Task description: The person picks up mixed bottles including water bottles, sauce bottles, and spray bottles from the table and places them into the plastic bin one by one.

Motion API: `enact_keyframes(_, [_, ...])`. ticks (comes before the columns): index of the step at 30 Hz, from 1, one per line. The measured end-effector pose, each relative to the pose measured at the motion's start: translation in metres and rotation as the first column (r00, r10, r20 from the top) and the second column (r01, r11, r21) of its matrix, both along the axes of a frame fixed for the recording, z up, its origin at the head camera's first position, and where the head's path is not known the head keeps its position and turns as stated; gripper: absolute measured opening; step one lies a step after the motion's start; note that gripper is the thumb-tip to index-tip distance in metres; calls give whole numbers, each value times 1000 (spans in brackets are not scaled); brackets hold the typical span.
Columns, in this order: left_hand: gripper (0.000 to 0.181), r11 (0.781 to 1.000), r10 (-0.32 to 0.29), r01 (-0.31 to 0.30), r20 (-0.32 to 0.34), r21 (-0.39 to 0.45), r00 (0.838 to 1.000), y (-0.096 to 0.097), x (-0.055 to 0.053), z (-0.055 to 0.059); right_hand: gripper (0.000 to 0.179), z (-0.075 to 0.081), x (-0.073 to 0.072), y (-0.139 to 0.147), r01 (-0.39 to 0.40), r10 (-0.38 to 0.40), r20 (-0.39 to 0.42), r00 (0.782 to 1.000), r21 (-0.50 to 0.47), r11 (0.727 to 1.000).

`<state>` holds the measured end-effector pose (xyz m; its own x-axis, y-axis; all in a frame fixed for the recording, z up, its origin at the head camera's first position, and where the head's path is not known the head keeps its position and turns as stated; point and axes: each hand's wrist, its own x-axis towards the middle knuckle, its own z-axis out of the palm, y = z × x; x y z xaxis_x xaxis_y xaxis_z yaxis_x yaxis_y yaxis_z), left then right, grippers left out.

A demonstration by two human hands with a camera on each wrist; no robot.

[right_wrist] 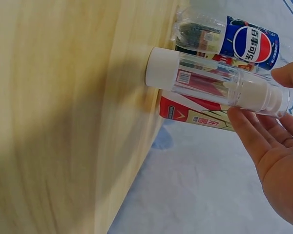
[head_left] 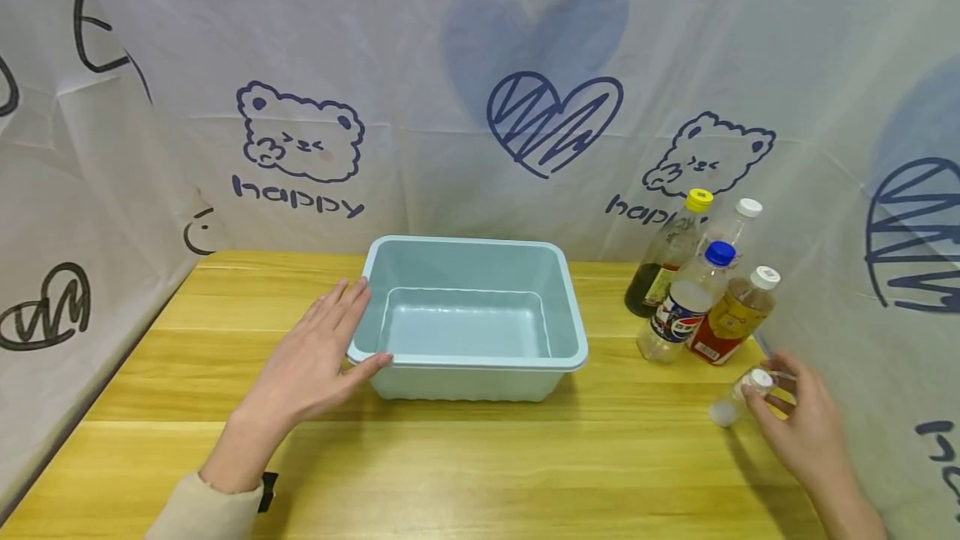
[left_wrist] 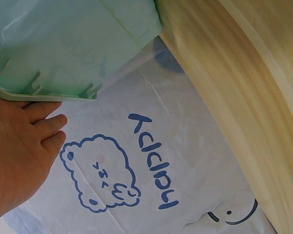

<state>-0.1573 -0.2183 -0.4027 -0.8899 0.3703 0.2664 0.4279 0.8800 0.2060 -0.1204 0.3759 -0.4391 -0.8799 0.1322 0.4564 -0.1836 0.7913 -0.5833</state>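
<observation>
My left hand (head_left: 313,362) rests with extended fingers against the left side of a light-blue plastic bin (head_left: 467,362), its thumb at the front rim. The left wrist view shows the fingers (left_wrist: 48,126) just below the bin's lip. Over at the right, my right hand (head_left: 806,415) has thumb and fingers around the upper part of a small clear bottle (head_left: 738,400) with white ends. That bottle stands nearly upright, its white base (right_wrist: 162,69) at the tabletop. In the right wrist view the fingers lie along one side of it, the thumb (right_wrist: 289,75) opposite.
Behind the right hand stand a Pepsi bottle (head_left: 678,315) with a blue cap, a dark-liquid bottle (head_left: 652,277) with a yellow cap, a white-capped amber bottle (head_left: 731,323) and another white-capped clear bottle (head_left: 741,227). Printed cloth (head_left: 435,182) hangs around the wooden table (head_left: 480,473).
</observation>
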Motion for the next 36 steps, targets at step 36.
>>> enact_keyframes(36, [97, 1000, 5, -5, 7, -5, 1000, -1, 0, 0, 47, 8, -2, -22, -18, 16, -38, 999, -60, 998])
